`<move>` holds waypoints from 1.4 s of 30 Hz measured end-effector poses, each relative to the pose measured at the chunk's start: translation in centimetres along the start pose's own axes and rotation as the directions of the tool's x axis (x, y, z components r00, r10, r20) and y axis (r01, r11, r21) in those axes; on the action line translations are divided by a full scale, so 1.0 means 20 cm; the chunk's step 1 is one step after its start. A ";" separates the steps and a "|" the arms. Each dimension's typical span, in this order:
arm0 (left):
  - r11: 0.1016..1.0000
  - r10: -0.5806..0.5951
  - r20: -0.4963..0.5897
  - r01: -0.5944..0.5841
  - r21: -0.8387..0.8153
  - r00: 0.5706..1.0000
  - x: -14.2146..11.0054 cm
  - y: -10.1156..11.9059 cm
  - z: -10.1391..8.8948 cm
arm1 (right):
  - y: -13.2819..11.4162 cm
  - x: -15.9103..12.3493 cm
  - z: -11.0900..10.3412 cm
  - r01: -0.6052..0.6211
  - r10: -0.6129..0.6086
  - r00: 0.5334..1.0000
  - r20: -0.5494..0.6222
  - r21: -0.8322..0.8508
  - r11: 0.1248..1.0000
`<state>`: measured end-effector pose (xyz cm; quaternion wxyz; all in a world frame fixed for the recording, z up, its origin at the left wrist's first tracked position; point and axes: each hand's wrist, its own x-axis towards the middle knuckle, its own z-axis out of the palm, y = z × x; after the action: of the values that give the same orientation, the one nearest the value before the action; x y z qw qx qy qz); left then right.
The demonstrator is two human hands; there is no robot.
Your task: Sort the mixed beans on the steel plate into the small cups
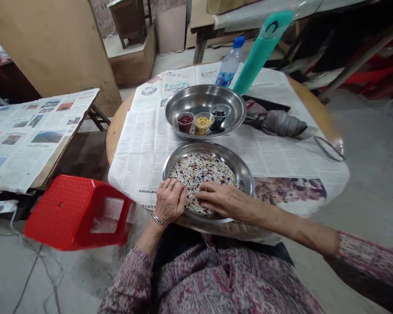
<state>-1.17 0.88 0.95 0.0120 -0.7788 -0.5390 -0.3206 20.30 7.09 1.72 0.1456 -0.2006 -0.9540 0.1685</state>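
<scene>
In the head view, the person's left hand (170,200) rests at the near left of a shallow stainless steel basin (239,171), its fingers curved down over the rim and touching the mixed beans (201,176). It is loosely cupped, and whether it has hold of any beans cannot be told. The right hand (221,199) reaches across from the right and lies almost flat, fingers extended and slightly parted, on the near part of the beans. It shows no clear grip.

The mixed beans cover most of the basin floor in a shallow layer, mainly white, flecked with dark red, black and yellow.

Directly beyond the basin, nearly touching it, sits a second steel basin (236,104) holding three small clear cups: red beans (185,123), yellow grains (203,126) and black beans (219,114). Both basins stand on newspaper (134,152) spread over a round wooden table (116,135). A folded grey umbrella (280,123) lies toward the table's right edge, and a plastic water bottle (231,61) stands near the far edge.
</scene>
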 end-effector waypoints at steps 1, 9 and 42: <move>1.000 -0.001 0.000 0.001 0.001 1.000 0.00 0.00 0.00 | 0.04 0.01 0.00 -0.009 0.009 1.000 -0.002 -0.016 1.000; 1.000 0.001 -0.001 -0.001 0.004 1.000 -0.01 -0.01 0.01 | 0.26 0.09 -0.04 -0.287 0.258 0.947 -0.191 -0.144 0.947; 0.992 -0.037 -0.071 0.029 -0.119 0.997 -0.01 -0.01 0.02 | 0.16 0.36 0.01 -0.095 0.071 0.981 -0.179 -0.132 0.987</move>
<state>-1.18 0.80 0.51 -0.0197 -0.7570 -0.5312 -0.3801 15.01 12.95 1.91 0.2066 -0.2640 -0.9379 0.0891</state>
